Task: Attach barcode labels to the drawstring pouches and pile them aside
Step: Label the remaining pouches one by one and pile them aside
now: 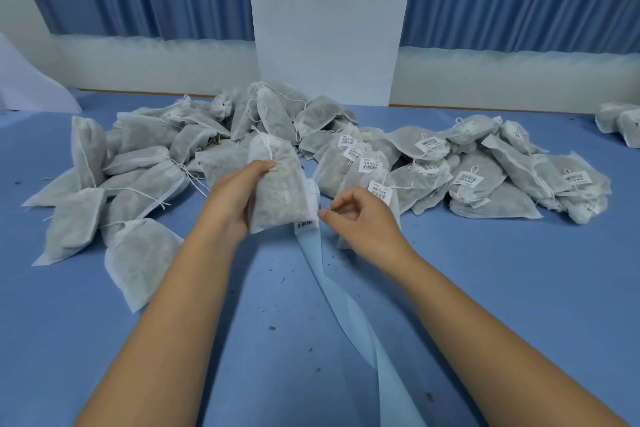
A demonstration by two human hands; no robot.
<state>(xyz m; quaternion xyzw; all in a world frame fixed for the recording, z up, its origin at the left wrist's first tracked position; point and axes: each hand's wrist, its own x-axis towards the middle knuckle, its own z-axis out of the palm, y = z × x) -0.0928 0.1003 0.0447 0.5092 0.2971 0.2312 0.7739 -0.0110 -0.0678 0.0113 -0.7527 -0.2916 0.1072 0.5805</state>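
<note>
Blue tabletop (104,340), left hand (235,194) gripping pouch (280,191), barcode label (306,224) beneath

Bare left forearm (156,305) and right forearm (485,322) reach forward, converging. Left hand (239,194) grips a white, gauzy, filled drawstring pouch (277,184) upright, thumb across its front. Right hand (360,218): fingers curled, thumb meeting forefinger; anything pinched is indiscernible.

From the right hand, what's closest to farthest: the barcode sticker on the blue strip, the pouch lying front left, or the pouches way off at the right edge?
1. Barcode sticker, just left of the right hand, almost at its fingertips.
2. Front-left pouch, lying well off to the left.
3. Right-edge pouches, far back on the right.
</note>
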